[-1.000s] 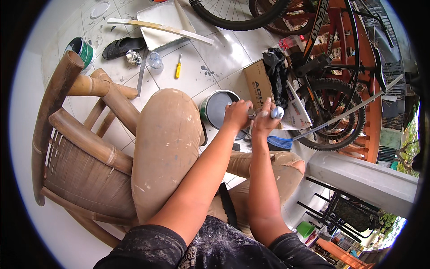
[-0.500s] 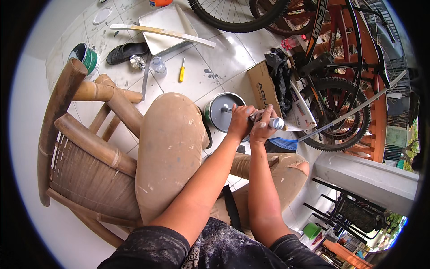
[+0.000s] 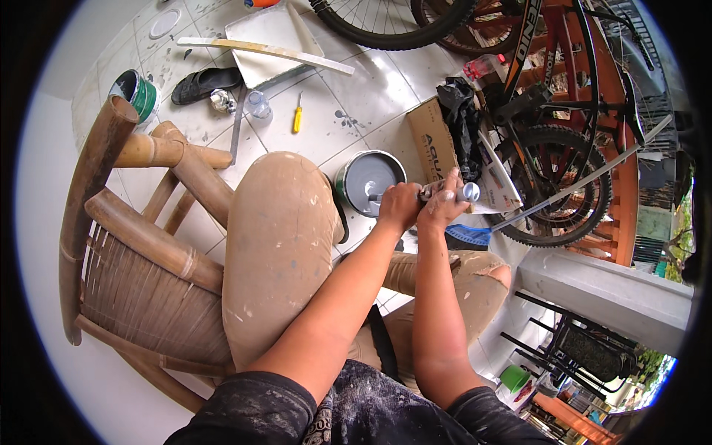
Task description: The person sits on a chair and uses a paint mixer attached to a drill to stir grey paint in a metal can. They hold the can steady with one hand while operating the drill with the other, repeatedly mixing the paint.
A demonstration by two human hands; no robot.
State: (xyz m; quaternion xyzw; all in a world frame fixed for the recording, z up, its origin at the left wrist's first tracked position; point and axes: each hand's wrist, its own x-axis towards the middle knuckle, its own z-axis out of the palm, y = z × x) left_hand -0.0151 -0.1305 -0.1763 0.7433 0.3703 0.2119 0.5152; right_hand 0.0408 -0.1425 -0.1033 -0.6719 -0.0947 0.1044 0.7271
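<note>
Both my hands close around a grey rod (image 3: 469, 193) with a round silvery end. My left hand (image 3: 400, 204) grips it nearer the can. My right hand (image 3: 440, 205), smeared with white, is wrapped around it by the silvery end. From my left fist the rod's other end slants into an uncovered paint can (image 3: 343, 194) and dips into grey paint (image 3: 367, 176) at its near right side. My fingers hide the middle of the rod. The can stands on the tiled floor beyond my knees.
A cardboard box (image 3: 424, 144) with a black plastic bag (image 3: 461, 122) stands right of the can. Farther off lie a yellow screwdriver (image 3: 297, 120), a clear bottle (image 3: 259, 106), a sandal (image 3: 208, 84) and a white tray (image 3: 267, 37). A bamboo chair (image 3: 152, 230) is left; bicycles (image 3: 552, 141) lean right.
The rod's dipped end has moved from the middle of the paint toward the can's near right side. Both hands have shifted slightly nearer me and to the right, still gripping it.
</note>
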